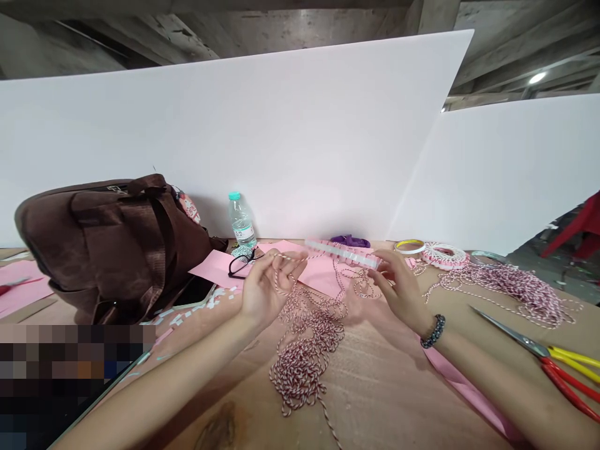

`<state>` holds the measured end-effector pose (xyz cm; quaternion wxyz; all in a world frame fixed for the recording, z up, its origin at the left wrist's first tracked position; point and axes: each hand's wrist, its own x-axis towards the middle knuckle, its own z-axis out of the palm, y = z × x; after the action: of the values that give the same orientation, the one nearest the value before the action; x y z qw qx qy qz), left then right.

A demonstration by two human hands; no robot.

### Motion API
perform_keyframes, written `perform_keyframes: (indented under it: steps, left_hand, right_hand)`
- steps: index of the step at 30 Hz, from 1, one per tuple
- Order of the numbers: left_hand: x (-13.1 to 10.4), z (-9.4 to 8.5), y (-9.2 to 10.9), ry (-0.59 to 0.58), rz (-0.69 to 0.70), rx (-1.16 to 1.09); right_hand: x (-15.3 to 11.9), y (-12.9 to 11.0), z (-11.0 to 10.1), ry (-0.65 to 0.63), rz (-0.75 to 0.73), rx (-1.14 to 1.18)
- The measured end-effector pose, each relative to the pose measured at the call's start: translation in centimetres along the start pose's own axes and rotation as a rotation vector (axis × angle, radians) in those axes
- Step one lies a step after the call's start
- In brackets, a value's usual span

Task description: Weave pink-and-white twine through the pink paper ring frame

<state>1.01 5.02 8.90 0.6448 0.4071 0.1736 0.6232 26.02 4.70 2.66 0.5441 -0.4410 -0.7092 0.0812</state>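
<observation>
My left hand (pixel 269 284) is raised palm up at the centre, with a strand of red-and-white cord running across its curled fingers. To its right, my right hand (pixel 398 284) grips the near end of a flat whitish ring (pixel 344 253), seen edge-on, with pink wrapping on it. Cord stretches between the ring and my left hand. A loose pile of the same red-and-white cord (pixel 302 369) lies on the wooden table below and between both hands. A dark beaded bracelet circles my right wrist.
A brown backpack (pixel 112 244), bottle (pixel 241 222), glasses (pixel 240 265) and pink paper (pixel 215 267) stand or lie left and behind. At right are a tape roll (pixel 409 246), wrapped ring (pixel 445 255), more cord (pixel 529 290) and scissors (pixel 529 344). White panels (pixel 281 150) rise behind.
</observation>
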Motion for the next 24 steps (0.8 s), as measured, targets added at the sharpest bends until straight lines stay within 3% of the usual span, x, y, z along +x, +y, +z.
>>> perform_keyframes:
  steps: [4, 7, 10, 12, 16, 18, 21, 24]
  left_hand:
    - [0.3, -0.1, -0.1, 0.118, -0.244, -0.154]
    - [0.4, -0.7, -1.1, 0.219, -0.381, -0.085]
    - [0.2, -1.3, -2.0, 0.232, -0.489, 0.057]
    - [0.1, -1.8, -2.4, 0.209, -0.499, 0.184]
    - [0.3, -2.8, -2.9, 0.223, -0.359, 0.298]
    - [0.6, -3.1, -2.8, 0.284, -0.37, 0.252]
    - [1.0, -2.9, -2.3, 0.348, -0.485, 0.14]
    - [1.0, -2.5, -2.0, 0.312, -0.545, 0.008]
  right_hand:
    - [-0.7, -0.5, 0.5, 0.001, -0.258, -0.1]
    - [-1.0, -0.7, 0.5, 0.078, -0.483, -0.247]
    - [-1.2, -1.2, 0.3, 0.143, -0.627, -0.365]
    - [-1.4, -1.7, 0.2, 0.102, -0.711, -0.422]
    - [-1.6, -2.7, 0.3, -0.001, -0.827, -0.406]
    - [-1.4, -2.7, 0.4, 0.082, -0.774, -0.327]
    - [-0.9, -2.4, 0.6, 0.163, -0.478, -0.192]
    - [-0.5, -2.0, 0.7, -0.048, -0.166, -0.074]
